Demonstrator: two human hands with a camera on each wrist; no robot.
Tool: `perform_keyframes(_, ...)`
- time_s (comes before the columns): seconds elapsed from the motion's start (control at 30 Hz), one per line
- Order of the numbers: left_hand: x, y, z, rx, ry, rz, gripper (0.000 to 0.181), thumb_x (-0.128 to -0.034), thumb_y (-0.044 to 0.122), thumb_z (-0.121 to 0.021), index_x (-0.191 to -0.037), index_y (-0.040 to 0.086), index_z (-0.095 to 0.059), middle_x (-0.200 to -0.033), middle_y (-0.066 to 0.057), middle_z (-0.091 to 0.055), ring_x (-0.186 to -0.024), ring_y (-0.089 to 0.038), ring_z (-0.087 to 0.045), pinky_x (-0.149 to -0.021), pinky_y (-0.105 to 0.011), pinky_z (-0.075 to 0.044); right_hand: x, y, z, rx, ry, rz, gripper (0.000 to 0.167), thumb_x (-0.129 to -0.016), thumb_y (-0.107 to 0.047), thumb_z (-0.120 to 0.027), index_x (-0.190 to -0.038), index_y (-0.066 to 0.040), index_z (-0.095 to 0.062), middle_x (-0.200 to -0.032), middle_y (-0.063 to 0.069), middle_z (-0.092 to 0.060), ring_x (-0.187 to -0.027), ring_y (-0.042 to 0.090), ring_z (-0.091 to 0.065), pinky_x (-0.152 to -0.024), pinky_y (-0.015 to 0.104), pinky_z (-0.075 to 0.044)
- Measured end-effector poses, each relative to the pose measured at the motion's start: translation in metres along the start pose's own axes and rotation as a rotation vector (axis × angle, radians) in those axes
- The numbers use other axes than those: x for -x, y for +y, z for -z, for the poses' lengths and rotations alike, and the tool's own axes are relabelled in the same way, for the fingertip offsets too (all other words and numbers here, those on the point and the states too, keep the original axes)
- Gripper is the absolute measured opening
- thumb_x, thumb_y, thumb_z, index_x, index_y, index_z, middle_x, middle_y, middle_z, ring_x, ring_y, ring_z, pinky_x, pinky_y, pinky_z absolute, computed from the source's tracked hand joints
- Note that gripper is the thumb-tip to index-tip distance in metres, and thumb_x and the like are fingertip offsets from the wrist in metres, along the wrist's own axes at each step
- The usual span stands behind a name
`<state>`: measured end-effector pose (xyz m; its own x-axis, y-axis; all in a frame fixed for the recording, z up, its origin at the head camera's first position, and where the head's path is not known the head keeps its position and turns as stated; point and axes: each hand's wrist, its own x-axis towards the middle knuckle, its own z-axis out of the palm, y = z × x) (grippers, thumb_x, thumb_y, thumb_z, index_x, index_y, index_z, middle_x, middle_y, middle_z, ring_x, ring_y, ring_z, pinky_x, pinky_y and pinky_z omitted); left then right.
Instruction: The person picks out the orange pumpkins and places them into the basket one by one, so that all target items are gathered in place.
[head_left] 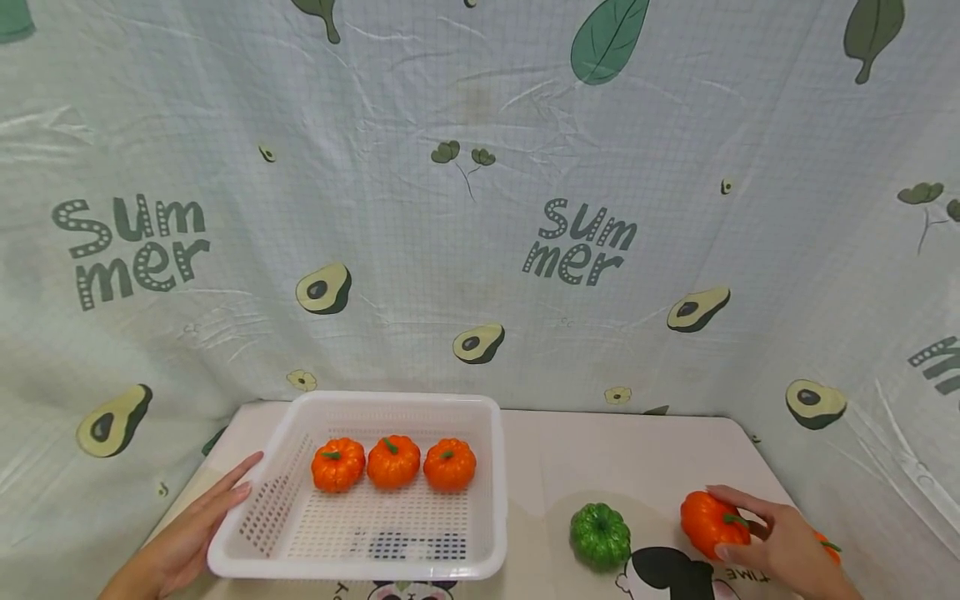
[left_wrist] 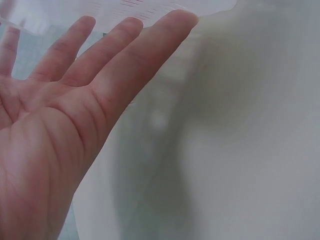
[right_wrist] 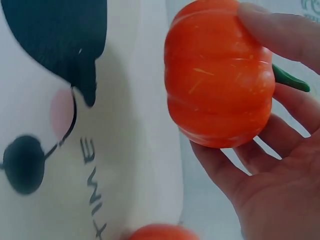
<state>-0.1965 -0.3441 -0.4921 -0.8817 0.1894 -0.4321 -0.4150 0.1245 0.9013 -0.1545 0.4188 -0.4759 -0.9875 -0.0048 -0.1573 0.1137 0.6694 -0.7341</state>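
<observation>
At the right of the table the right hand [head_left: 787,542] holds an orange pumpkin [head_left: 708,523] between thumb and fingers. In the right wrist view the same pumpkin [right_wrist: 220,75] has its green stem pointing toward the palm of the hand [right_wrist: 280,165]. The left hand [head_left: 183,533], fingers extended, rests against the left side of a white perforated basket [head_left: 495,500]; the left wrist view shows its fingertips by the basket's edge [left_wrist: 115,15]. Inside the basket three orange pumpkins [head_left: 393,462] stand in a row.
A green pumpkin [head_left: 600,537] stands on the table [head_left: 547,450] between the basket and the right hand. Another orange pumpkin [head_left: 828,546] is partly hidden behind the right hand; part of it [right_wrist: 162,233] shows in the right wrist view. A printed cloth [head_left: 420,250] hangs behind the table.
</observation>
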Motion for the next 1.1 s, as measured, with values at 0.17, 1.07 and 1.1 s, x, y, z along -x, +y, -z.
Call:
perform_keyframes(0.17, 0.001, 0.001, 0.001, -0.007, -0.012, 0.002, 0.075, -0.1127, 0.046, -0.036, -0.166, 0.028, 0.014, -0.175, -0.023, 0.009, -0.138, -0.024, -0.047, -0.109, -0.053, -0.054, 0.002, -0.012, -0.007, -0.006, 0.065, 0.082, 0.067, -0.086, -0.023, -0.085, -0.145, -0.003, -0.059, -0.12, -0.037, -0.059, -0.103, -0.016, -0.053, -0.085, 0.016, -0.057)
perform_keyframes(1.07, -0.001, 0.001, 0.0, 0.015, 0.02, 0.021, 0.074, -0.1122, 0.047, -0.038, -0.167, 0.031, 0.009, -0.175, -0.022, 0.006, -0.133, -0.021, -0.049, -0.107, -0.05, -0.056, -0.008, -0.067, -0.041, -0.097, 0.092, 0.4, 0.058, -0.083, -0.009, -0.085, -0.138, -0.003, -0.066, -0.133, -0.017, -0.069, -0.116, -0.02, -0.053, -0.091, 0.016, -0.055)
perform_keyframes(1.1, -0.001, 0.0, 0.0, 0.011, 0.013, 0.02, 0.074, -0.1124, 0.047, -0.037, -0.167, 0.031, 0.01, -0.175, -0.022, 0.006, -0.132, -0.02, -0.049, -0.107, -0.049, -0.056, -0.008, -0.066, -0.042, -0.11, 0.085, 0.414, 0.058, -0.083, -0.008, -0.085, -0.137, -0.002, -0.066, -0.133, -0.019, -0.068, -0.117, -0.019, -0.054, -0.092, 0.016, -0.055)
